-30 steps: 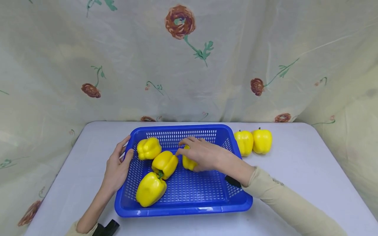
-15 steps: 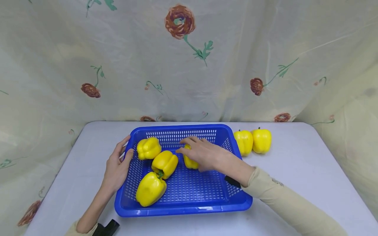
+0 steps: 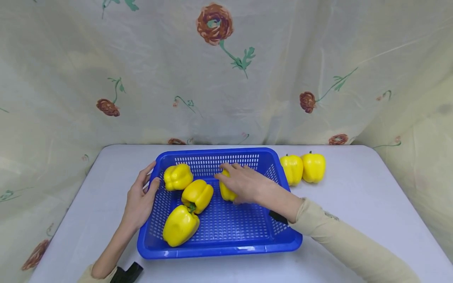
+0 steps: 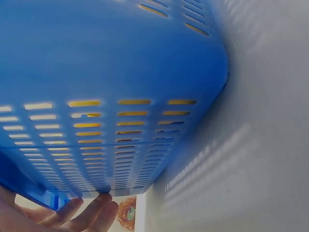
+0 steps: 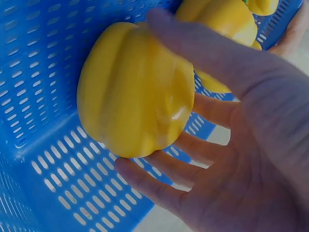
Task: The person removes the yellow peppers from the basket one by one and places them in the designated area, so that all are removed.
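Observation:
A blue plastic basket [image 3: 226,253] with slotted walls stands on the table. At its left rim my left hand [image 3: 140,200] grips the edge, thumb over the top; in the left wrist view its fingertips [image 4: 104,212] show beside the slotted wall. Inside the basket, my right hand [image 3: 245,184] holds a yellow bell pepper [image 3: 226,192], which the hand partly hides in the head view. The right wrist view shows thumb and fingers around this pepper [image 5: 137,92]. Three more yellow bell peppers lie on the left side: a back one [image 3: 178,177], a middle one [image 3: 198,195] and a front one [image 3: 181,226].
Two yellow bell peppers stand on the white table [image 3: 354,204] just right of the basket, a nearer-to-basket one [image 3: 292,169] and an outer one [image 3: 313,168]. A floral curtain [image 3: 226,98] hangs behind the table.
My right hand has shifted slightly to the right inside the basket, and its pepper has moved a little with it. The left hand and the other peppers keep their places.

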Demonstrator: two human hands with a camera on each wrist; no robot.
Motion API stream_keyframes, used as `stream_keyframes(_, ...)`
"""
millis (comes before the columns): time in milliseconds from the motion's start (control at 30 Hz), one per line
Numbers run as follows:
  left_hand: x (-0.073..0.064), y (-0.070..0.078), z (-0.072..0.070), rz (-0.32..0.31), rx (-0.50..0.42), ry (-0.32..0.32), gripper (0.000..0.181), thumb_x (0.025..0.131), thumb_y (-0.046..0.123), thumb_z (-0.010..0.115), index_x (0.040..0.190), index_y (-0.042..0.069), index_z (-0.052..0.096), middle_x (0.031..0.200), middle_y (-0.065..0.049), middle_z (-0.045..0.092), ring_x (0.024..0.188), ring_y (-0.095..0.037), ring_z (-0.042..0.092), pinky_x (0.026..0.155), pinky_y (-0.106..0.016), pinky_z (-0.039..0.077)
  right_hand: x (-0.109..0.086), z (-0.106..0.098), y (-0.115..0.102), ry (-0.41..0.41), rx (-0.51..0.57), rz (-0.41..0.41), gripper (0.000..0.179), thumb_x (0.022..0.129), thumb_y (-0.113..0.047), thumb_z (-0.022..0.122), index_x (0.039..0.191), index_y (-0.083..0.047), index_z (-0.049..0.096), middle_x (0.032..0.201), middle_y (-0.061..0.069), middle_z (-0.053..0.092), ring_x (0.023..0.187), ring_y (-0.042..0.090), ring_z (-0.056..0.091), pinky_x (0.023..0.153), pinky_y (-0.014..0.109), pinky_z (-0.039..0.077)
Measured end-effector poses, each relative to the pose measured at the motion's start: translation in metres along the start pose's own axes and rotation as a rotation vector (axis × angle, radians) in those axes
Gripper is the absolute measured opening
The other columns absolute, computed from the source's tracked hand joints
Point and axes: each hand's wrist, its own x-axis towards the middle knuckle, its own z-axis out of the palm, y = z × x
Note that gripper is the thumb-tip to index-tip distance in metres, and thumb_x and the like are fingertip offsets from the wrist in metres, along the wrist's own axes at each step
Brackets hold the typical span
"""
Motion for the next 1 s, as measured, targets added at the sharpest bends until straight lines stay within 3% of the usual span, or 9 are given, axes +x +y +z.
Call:
stream_keyframes(167,0.0,-0.0003,-0.0001,0.008,0.002,0.005,0.058,0.117,0.024,0.044,0.172,0.016,0.028,0.169,-0.028,0.041,0.146,-0.052,0.056,0.107,-0.058,0.057,0.0016,0.0015,-0.001,0.013,-0.039,-0.003,0.079,0.091,-0.038,0.088,0.158,-0.015,0.052,0.17,0.017,0.038,0.151,0.041,0.048,0.124,0.061,0.048)
stream_keyframes(400,0.0002,-0.0018,0.0007,0.016,0.007,0.015,0.056,0.117,0.025,0.044,0.171,0.016,0.03,0.169,-0.028,0.042,0.143,-0.051,0.058,0.104,-0.057,0.058,0.001,0.003,-0.0006,0.03,-0.014,0.039,0.077,0.091,-0.026,0.089,0.159,-0.021,0.053,0.166,0.02,0.04,0.15,0.041,0.049,0.123,0.059,0.05)
stream_keyframes(667,0.0006,0.0002,0.0002,0.013,0.014,0.015,0.057,0.117,0.025,0.044,0.171,0.017,0.029,0.168,-0.028,0.043,0.142,-0.051,0.059,0.103,-0.056,0.059,0.0006,0.0026,-0.0006,0.04,-0.023,0.036,0.076,0.089,-0.028,0.09,0.156,-0.019,0.054,0.159,0.02,0.044,0.144,0.041,0.054,0.119,0.059,0.053)
stream_keyframes(867,0.0,0.0006,-0.0002,0.006,0.011,0.007,0.058,0.117,0.024,0.044,0.172,0.016,0.028,0.169,-0.028,0.041,0.144,-0.052,0.057,0.104,-0.057,0.059,-0.0023,0.0007,0.0004,0.084,-0.035,0.01,0.076,0.089,-0.022,0.091,0.155,-0.019,0.053,0.15,0.018,0.052,0.132,0.037,0.061,0.111,0.051,0.061)
stream_keyframes(1000,-0.0003,0.0012,-0.0003,0.007,0.012,0.009,0.057,0.117,0.025,0.044,0.171,0.017,0.029,0.17,-0.028,0.041,0.143,-0.051,0.058,0.103,-0.056,0.059,-0.0067,-0.0019,-0.0002,0.1,-0.03,-0.003,0.08,0.088,-0.021,0.091,0.157,-0.018,0.049,0.155,0.019,0.052,0.139,0.038,0.059,0.115,0.054,0.058)
